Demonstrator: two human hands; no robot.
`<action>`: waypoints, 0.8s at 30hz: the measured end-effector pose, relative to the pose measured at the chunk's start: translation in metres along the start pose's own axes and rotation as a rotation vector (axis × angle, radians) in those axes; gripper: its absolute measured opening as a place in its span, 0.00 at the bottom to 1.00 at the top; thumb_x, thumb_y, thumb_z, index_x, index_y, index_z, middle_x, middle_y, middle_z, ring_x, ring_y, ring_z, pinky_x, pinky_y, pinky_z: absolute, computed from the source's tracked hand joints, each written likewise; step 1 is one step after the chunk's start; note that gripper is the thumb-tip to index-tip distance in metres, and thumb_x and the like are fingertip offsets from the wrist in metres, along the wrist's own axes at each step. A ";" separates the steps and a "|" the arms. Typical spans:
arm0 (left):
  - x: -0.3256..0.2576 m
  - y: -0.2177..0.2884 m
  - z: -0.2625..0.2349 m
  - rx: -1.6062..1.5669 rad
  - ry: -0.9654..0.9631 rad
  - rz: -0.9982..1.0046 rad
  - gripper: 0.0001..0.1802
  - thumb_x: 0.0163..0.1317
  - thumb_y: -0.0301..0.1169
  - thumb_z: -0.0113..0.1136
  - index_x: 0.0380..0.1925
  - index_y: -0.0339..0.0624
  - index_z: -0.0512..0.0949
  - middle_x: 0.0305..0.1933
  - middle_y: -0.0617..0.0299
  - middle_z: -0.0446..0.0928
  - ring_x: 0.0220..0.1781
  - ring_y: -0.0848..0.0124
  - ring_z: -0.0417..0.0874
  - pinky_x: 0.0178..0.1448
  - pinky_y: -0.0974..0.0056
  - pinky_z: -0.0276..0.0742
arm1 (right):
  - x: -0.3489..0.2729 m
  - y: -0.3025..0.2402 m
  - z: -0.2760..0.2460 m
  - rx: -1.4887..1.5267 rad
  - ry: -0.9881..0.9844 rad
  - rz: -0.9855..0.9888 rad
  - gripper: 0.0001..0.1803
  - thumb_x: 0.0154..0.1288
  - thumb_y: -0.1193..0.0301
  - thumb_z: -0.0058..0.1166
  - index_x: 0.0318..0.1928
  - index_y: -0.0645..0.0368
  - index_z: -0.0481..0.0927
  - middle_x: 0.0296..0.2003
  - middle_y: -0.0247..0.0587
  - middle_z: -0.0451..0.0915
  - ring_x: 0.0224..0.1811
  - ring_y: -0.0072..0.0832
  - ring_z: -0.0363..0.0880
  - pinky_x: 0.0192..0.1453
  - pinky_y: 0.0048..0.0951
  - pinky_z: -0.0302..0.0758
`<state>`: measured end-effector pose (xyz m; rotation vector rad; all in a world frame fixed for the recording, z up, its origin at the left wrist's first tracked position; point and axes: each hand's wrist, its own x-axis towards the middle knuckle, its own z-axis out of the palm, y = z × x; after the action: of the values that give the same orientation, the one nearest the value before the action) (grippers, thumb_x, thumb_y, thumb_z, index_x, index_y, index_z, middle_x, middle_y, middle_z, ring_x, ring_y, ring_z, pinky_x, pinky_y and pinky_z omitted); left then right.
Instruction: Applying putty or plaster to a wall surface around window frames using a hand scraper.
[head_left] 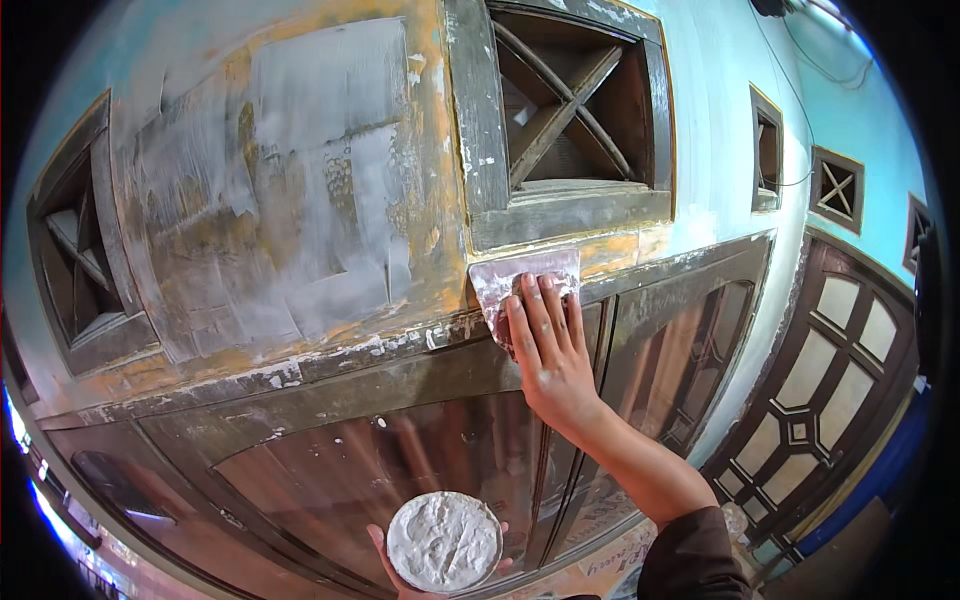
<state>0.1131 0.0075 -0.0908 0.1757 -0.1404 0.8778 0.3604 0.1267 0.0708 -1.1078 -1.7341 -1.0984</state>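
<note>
My right hand (553, 370) reaches up to the wall with its fingers stretched over a flat, putty-smeared scraper (497, 285). The scraper's wide edge meets the wall just under the dark frame of a vent opening (570, 225). Low in the view, my left hand (385, 562) grips a round tub from below, fingertips showing on both sides. White putty (445, 545) with a rough, lumpy surface fills it. To the left of the scraper, the wall (320, 200) carries uneven grey-white smears over orange and brown patches.
Below the wall strip stand dark-framed glass doors (380, 480) spotted with white. Another vent (85, 250) lies at the left. On the right are a small vent (767, 150), a hanging wire (800, 90) and a panelled door (820, 380) in a turquoise wall.
</note>
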 end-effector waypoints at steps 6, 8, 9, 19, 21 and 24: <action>0.006 -0.001 -0.001 0.016 -0.036 0.003 0.63 0.50 0.81 0.52 0.76 0.47 0.62 0.78 0.40 0.60 0.76 0.31 0.60 0.70 0.18 0.60 | 0.003 -0.007 -0.006 -0.059 -0.057 -0.015 0.35 0.69 0.72 0.53 0.74 0.66 0.62 0.75 0.58 0.61 0.78 0.56 0.58 0.78 0.63 0.55; 0.010 -0.001 -0.003 0.024 -0.068 -0.002 0.62 0.51 0.81 0.52 0.76 0.46 0.62 0.78 0.39 0.60 0.76 0.31 0.60 0.70 0.19 0.59 | -0.001 -0.006 -0.002 -0.057 -0.061 -0.012 0.35 0.68 0.72 0.53 0.74 0.67 0.62 0.75 0.58 0.60 0.78 0.56 0.58 0.78 0.64 0.55; 0.011 0.000 -0.004 0.022 -0.070 -0.006 0.62 0.51 0.81 0.52 0.76 0.46 0.62 0.78 0.39 0.60 0.76 0.31 0.60 0.70 0.19 0.59 | -0.004 -0.006 -0.002 -0.050 -0.074 -0.011 0.35 0.69 0.72 0.53 0.74 0.67 0.62 0.75 0.58 0.60 0.78 0.57 0.58 0.78 0.64 0.55; 0.015 -0.008 -0.005 -0.008 -0.149 -0.012 0.63 0.51 0.81 0.52 0.76 0.45 0.61 0.77 0.38 0.60 0.76 0.31 0.61 0.69 0.19 0.61 | -0.013 0.004 -0.028 0.155 -0.080 0.009 0.36 0.67 0.79 0.51 0.75 0.66 0.58 0.77 0.58 0.55 0.81 0.60 0.50 0.80 0.66 0.45; 0.021 -0.004 -0.011 -0.029 -0.168 -0.004 0.63 0.51 0.81 0.52 0.76 0.45 0.61 0.77 0.38 0.60 0.75 0.31 0.61 0.69 0.19 0.61 | -0.012 0.018 -0.027 0.147 -0.017 0.057 0.37 0.66 0.81 0.50 0.75 0.66 0.58 0.77 0.58 0.55 0.81 0.60 0.50 0.79 0.67 0.45; 0.021 -0.005 -0.015 -0.018 -0.136 0.006 0.63 0.51 0.80 0.52 0.76 0.45 0.61 0.77 0.39 0.60 0.75 0.31 0.61 0.69 0.19 0.61 | -0.005 0.032 -0.024 0.115 0.021 0.139 0.39 0.63 0.84 0.50 0.76 0.66 0.58 0.77 0.56 0.56 0.81 0.60 0.49 0.79 0.67 0.46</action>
<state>0.1305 0.0232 -0.1020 0.2182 -0.2762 0.8707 0.3957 0.1105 0.0812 -1.1233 -1.6558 -0.9115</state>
